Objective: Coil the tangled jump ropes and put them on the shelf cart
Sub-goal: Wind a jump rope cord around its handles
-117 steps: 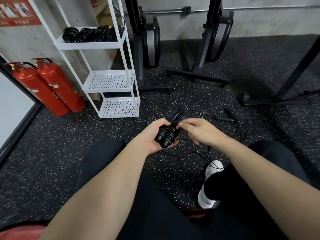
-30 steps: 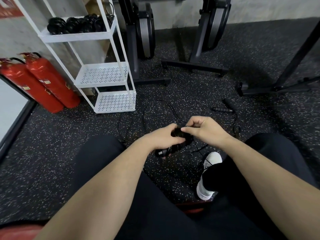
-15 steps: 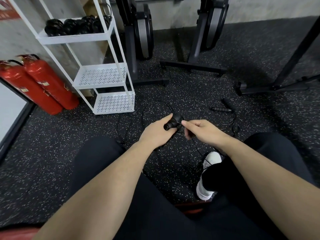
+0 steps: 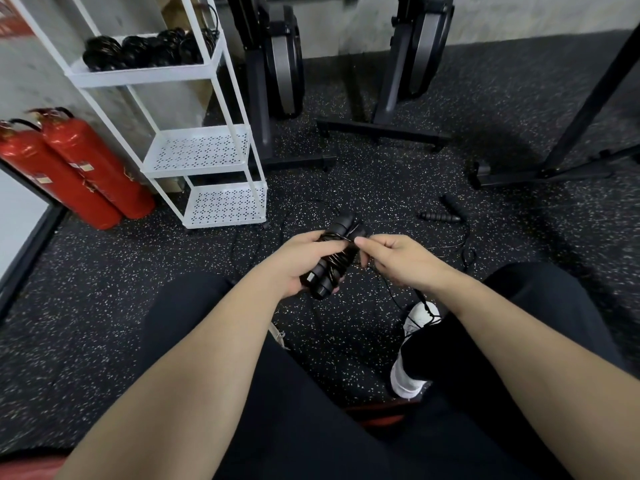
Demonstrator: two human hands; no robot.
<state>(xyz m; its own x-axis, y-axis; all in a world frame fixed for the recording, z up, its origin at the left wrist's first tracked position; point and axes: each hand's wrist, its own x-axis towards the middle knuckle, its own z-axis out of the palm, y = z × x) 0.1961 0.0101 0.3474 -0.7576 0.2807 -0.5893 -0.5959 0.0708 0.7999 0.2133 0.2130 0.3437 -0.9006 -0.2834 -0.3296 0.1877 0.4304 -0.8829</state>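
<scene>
Two black handles [image 4: 329,261] sit bundled together in the left hand [image 4: 298,261], with thin black cord wound around them, so that grip is clenched round the jump rope bundle, held up over the speckled floor [image 4: 104,306] between the person's knees. The right hand [image 4: 398,259] is right beside it, thumb and forefinger pinching the loose cord [image 4: 391,292] near the top of the bundle; that cord trails down toward a white shoe [image 4: 412,355]. More cord lies in loose loops on the floor near the white shelf cart [image 4: 204,147], and another pair of handles [image 4: 440,216] lies off to the right, well apart from the hands. The cart's top shelf already has a row of coiled ropes [image 4: 145,51] on it. Two red fire extinguishers [image 4: 79,168] stand left of the cart, and some dark gym machines [image 4: 280,64] are behind it by the wall.
</scene>
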